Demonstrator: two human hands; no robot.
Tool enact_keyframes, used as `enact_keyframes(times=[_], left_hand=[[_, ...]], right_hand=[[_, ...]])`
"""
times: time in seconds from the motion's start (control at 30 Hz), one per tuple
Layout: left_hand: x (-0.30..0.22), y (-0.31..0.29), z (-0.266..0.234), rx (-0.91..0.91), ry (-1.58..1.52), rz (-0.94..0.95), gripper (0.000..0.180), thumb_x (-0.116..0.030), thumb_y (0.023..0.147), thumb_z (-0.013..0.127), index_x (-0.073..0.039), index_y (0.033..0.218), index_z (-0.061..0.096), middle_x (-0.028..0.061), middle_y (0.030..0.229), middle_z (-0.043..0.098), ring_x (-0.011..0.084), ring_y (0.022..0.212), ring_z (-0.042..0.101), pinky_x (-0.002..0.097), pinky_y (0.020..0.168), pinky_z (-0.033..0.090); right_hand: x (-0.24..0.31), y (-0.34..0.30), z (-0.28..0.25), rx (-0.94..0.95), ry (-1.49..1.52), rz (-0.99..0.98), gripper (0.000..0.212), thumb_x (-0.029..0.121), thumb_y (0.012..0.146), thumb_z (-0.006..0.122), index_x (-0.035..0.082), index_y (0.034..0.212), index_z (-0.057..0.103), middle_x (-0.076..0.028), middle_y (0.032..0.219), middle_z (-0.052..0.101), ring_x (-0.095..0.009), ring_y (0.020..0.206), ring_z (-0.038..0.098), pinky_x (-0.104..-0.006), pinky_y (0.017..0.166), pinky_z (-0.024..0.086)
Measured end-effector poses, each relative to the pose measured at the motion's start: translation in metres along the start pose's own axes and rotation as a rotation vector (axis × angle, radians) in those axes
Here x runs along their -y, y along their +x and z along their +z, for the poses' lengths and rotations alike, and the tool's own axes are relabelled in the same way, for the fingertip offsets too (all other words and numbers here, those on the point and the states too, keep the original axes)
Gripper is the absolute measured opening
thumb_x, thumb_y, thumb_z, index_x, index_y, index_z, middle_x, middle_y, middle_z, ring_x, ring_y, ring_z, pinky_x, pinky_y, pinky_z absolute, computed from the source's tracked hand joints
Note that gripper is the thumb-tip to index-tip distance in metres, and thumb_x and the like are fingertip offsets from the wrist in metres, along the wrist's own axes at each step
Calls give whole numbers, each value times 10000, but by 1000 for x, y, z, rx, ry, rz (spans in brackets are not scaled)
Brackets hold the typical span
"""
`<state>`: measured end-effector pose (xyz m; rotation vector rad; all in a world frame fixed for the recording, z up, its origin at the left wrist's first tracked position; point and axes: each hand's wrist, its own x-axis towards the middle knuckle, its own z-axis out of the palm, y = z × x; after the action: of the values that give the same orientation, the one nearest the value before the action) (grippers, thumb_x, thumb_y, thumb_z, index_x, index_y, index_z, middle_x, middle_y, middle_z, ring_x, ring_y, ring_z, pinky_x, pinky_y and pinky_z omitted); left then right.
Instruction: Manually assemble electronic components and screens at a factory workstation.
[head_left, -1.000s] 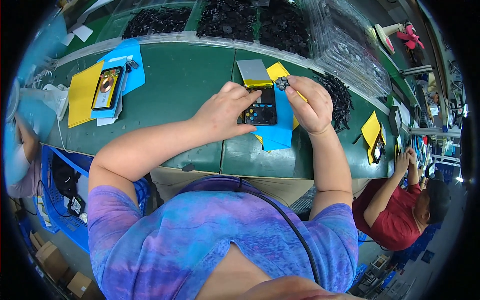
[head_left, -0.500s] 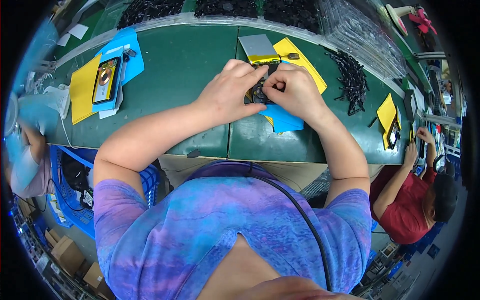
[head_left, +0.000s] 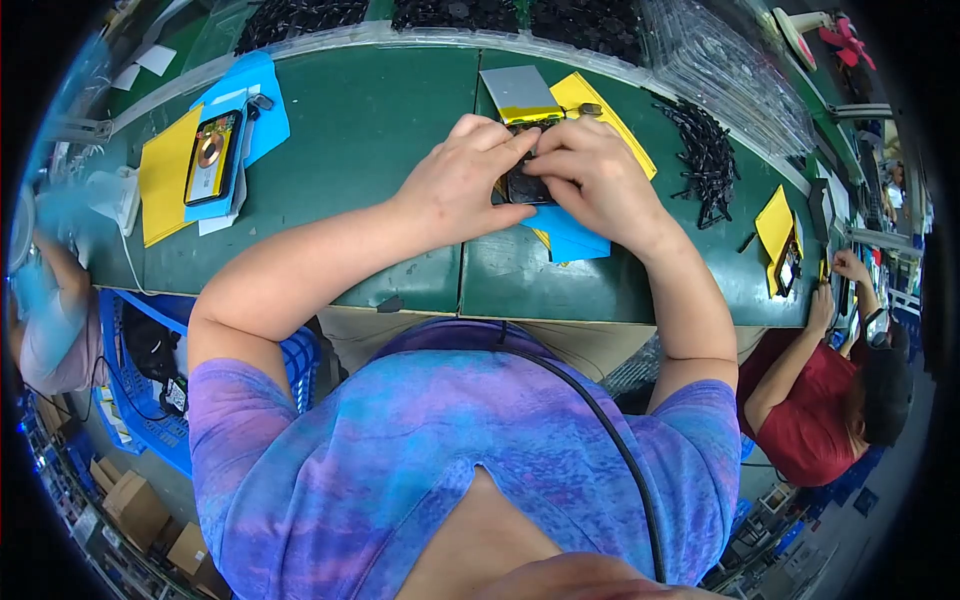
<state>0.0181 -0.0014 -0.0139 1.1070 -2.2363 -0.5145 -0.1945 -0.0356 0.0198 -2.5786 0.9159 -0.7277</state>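
Note:
An opened phone (head_left: 524, 187) with a dark inside lies on the green bench in front of me. My left hand (head_left: 452, 185) grips it from the left, fingers at its upper part and thumb at its lower edge. My right hand (head_left: 598, 178) is over its right side, fingers curled and fingertips together against the inner parts; what they pinch, if anything, is hidden. A grey and yellow flat piece (head_left: 520, 92), perhaps the battery or back panel, sticks out beyond the phone's far end. Blue paper (head_left: 572, 234) and a yellow envelope (head_left: 634, 138) lie under and beside it.
Another opened phone (head_left: 213, 155) rests on blue and yellow sheets at the left. A heap of small black parts (head_left: 705, 160) is at the right, near a yellow sheet (head_left: 773, 225) with a device. Clear trays (head_left: 725, 75) stand behind. A co-worker in red (head_left: 810, 410) sits at the right.
My right hand has shifted slightly up and turned, its fingertips moving from the phone's middle toward its far end. More of the dark inside shows. My left hand stays nearly still.

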Motion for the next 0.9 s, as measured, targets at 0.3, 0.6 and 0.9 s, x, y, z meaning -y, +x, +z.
enact_keyframes(times=[0.3,0.6,0.9], left_hand=[[-1,-6,-6,10,-7,-21,798,-239,699,855,-25,1396,531,139,1129,577,327,1125,511,409,949,482],[-3,-2,-3,56,26,-18,782,-280,722,828,-22,1390,515,138,1155,565,332,1172,487,418,958,489],[-6,-1,-4,53,77,-31,896,-251,659,882,-55,1438,486,123,1175,562,341,1173,465,429,986,460]], right_hand=[[-28,-4,-67,32,-299,233,192,83,801,713,48,989,731,-133,985,697,-329,929,671,-401,821,534],[-137,-43,-84,-30,-655,601,150,189,817,727,135,947,778,-92,1013,692,-291,1013,653,-407,876,527],[-116,-40,-85,-720,183,598,161,136,948,678,10,1033,732,-62,949,744,-83,778,657,-246,706,514]])
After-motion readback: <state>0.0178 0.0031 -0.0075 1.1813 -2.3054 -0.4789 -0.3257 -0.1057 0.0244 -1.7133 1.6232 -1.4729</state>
